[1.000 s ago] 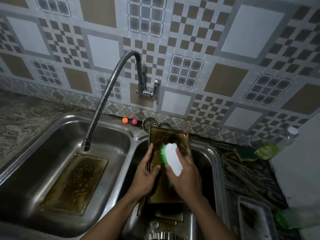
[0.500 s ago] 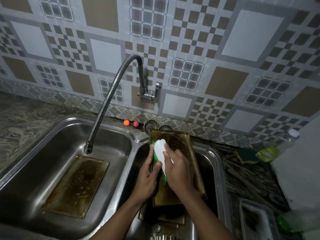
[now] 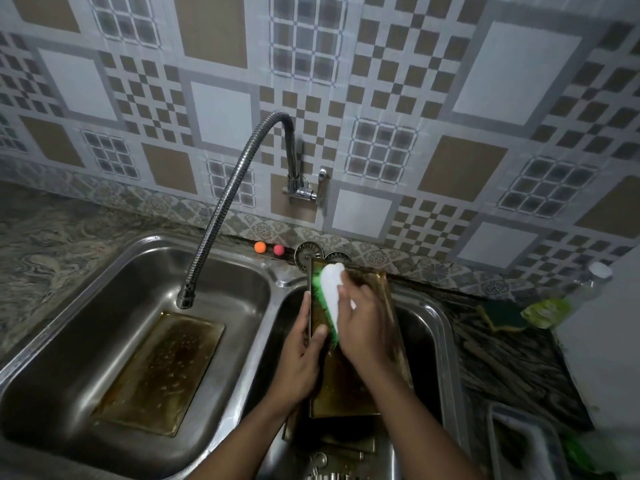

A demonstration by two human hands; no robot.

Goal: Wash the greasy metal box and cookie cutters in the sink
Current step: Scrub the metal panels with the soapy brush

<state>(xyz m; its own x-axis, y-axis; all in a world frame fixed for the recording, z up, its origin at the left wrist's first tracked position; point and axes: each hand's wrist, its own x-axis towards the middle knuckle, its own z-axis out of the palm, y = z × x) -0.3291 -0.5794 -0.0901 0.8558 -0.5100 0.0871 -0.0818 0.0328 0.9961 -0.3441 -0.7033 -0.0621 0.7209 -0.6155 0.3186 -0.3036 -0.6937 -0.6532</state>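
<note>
Progress: early going, I'd say. The metal box point(image 3: 349, 386) is mid-scrub and its face looks brown and greasy all over.
Box position: standing tilted in the right sink basin point(image 3: 446, 341), top edge leaning toward the wall.
Still to do: a second flat brown piece point(image 3: 162, 372) lies in the left basin point(image 3: 86, 306), beaded with droplets and untouched. Small metal shapes point(image 3: 320, 462) at the near end of the right basin may be the cookie cutters, but it's too dim to tell. No water is visibly running from the tap point(image 3: 225, 209), so rinsing is ahead.
Left hand point(image 3: 304, 355): wrapped on the box's left edge, thumb across the front, steadying it.
Right hand point(image 3: 363, 327): fingers curled over the white-backed brush point(image 3: 330, 292), green bristles pressed to the box near its top left corner.
</note>
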